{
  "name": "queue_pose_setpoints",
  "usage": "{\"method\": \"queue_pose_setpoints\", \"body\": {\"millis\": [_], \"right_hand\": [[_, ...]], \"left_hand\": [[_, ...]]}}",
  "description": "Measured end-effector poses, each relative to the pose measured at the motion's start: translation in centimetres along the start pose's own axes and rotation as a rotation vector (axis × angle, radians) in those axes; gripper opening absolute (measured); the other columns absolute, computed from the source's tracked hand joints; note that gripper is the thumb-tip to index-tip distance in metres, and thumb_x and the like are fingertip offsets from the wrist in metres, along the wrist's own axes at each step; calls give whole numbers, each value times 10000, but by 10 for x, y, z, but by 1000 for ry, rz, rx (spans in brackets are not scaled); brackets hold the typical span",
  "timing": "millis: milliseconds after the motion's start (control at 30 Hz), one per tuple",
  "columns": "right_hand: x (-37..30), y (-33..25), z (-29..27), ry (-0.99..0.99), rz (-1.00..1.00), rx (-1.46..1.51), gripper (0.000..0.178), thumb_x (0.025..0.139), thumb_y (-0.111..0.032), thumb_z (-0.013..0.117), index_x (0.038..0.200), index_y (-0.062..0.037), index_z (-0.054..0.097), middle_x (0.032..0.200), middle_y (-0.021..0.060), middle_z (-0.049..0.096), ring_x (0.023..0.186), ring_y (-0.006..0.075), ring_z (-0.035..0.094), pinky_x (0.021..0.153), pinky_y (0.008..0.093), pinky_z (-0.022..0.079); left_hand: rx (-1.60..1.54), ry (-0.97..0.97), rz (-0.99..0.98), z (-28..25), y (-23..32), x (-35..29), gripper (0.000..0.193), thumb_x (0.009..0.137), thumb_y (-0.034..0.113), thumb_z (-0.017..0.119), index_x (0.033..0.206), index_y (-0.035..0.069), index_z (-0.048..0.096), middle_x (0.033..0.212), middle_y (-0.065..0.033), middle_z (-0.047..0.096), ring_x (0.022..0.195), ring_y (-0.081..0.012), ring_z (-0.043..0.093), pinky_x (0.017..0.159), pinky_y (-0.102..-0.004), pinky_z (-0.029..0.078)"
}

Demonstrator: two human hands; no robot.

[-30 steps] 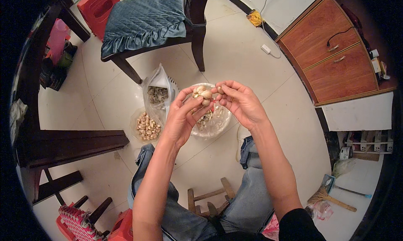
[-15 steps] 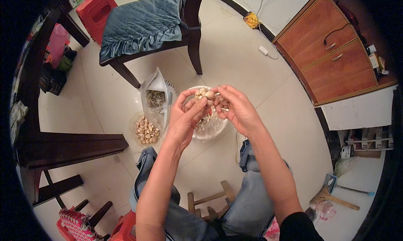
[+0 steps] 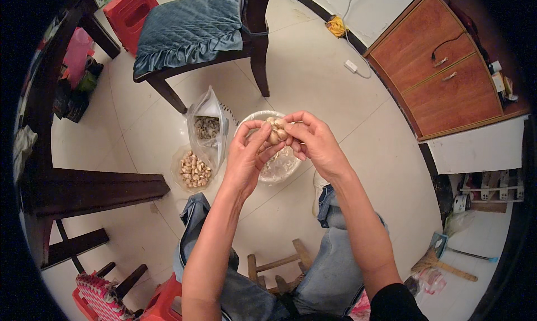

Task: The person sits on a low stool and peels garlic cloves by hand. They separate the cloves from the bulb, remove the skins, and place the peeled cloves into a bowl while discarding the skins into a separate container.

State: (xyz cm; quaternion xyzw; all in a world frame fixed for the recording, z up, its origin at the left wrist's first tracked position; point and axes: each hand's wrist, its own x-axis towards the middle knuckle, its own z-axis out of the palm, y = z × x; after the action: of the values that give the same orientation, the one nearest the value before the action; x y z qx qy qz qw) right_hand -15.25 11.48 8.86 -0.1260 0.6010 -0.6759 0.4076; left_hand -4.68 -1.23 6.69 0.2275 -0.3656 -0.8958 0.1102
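A head of garlic [image 3: 277, 133] with its cloves exposed is between my two hands. My left hand [image 3: 247, 156] grips its left side with thumb and fingers. From the other side, my right hand [image 3: 318, 146] closes on it too, thumb pressed against the cloves. Below the hands stands a round bin [image 3: 278, 178] lined with clear plastic, with pale scraps inside; the hands partly cover it. To the left, loose garlic cloves [image 3: 194, 171] lie in a clear bag or bowl on the floor. Behind them an upright plastic bag [image 3: 221, 132] holds greyish, dried-looking pieces.
A dark wooden chair with a blue quilted cover [image 3: 190, 33] stands ahead, a red plastic stool [image 3: 130, 16] behind it. At left is a dark table leg [image 3: 106, 193]. A wooden cabinet [image 3: 444, 69] fills the far right. A small wooden stool [image 3: 277, 264] is between my legs.
My right hand has moved slightly left and its thumb now presses on the garlic. White bits seen earlier under its fingers no longer show.
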Motion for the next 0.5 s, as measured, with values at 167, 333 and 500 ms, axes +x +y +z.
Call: {"method": "queue_pose_setpoints", "body": {"millis": [167, 333, 500], "right_hand": [[-5, 0, 2, -12, 41, -134, 234, 949, -197, 625, 1061, -13, 532, 756, 39, 596, 590, 37, 471, 478, 197, 352], [-3, 6, 1, -32, 36, -126, 221, 959, -185, 609, 1057, -12, 515, 758, 63, 613, 585, 46, 474, 474, 200, 351], [-1, 8, 7, -45, 53, -76, 251, 913, -154, 636, 1047, 25, 521, 722, 46, 588, 546, 50, 462, 460, 215, 349]], "left_hand": [[44, 28, 56, -9, -9, 2, 304, 925, 236, 680, 1097, 74, 489, 995, -98, 656, 888, -149, 668, 750, -251, 542], [150, 18, 82, -15, -10, 2, 293, 926, 200, 674, 1094, 52, 484, 993, -102, 652, 872, -155, 664, 767, -279, 532], [559, 25, 294, -11, -3, -3, 246, 958, 182, 630, 1093, 26, 496, 985, -92, 633, 887, -149, 647, 794, -282, 536]]}}
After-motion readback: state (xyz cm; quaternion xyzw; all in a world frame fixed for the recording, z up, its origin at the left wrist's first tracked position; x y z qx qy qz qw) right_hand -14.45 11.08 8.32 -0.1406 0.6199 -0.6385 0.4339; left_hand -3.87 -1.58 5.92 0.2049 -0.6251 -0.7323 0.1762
